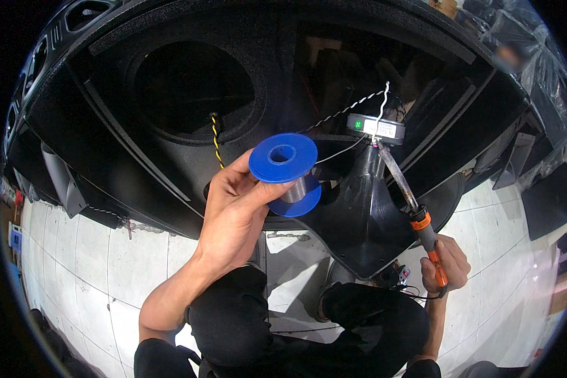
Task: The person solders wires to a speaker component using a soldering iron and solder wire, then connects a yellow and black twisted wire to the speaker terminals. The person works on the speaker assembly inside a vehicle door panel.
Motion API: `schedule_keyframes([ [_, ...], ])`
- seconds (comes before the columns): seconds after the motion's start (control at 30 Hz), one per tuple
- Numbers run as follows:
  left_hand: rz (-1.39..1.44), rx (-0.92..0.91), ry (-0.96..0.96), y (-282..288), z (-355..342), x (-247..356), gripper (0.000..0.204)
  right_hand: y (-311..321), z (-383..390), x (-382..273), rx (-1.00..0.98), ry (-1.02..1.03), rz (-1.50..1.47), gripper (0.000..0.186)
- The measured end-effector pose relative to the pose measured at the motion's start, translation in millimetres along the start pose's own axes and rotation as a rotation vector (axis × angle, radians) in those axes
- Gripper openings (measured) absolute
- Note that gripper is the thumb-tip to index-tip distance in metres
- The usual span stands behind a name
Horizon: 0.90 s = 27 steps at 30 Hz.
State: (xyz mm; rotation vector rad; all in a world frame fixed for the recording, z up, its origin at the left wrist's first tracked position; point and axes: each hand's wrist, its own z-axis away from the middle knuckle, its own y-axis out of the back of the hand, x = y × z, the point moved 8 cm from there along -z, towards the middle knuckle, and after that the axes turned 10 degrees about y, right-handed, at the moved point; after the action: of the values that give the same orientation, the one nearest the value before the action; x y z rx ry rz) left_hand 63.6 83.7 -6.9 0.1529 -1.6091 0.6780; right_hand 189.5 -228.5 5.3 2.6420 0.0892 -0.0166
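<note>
Left hand pinches a blue solder spool between thumb and fingers, a thin strand of solder wire running from it toward the small grey component mounted in the black speaker cabinet. Right hand is closed around the orange-handled soldering iron, tip up at that component, beside the white twisted wire. Judgement: steady both wrists, feed solder onto the heated joint rather than the tip, keep the iron off the black horn plastic.
</note>
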Motion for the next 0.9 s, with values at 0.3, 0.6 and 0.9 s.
schedule_keyframes([
  [0.3,-0.003,-0.003,0.000,0.5,-0.1,-0.4,0.045,-0.2,3.5,1.6,0.000,-0.012,-0.001,0.033],
  [0.6,-0.013,0.002,0.005,-0.2,0.1,-0.1,0.045,0.0,2.2,1.0,-0.007,-0.019,0.005,0.032],
  [0.9,-0.005,0.000,-0.001,0.4,0.7,0.5,0.044,-0.8,3.6,0.3,-0.002,-0.016,0.022,0.033],
])
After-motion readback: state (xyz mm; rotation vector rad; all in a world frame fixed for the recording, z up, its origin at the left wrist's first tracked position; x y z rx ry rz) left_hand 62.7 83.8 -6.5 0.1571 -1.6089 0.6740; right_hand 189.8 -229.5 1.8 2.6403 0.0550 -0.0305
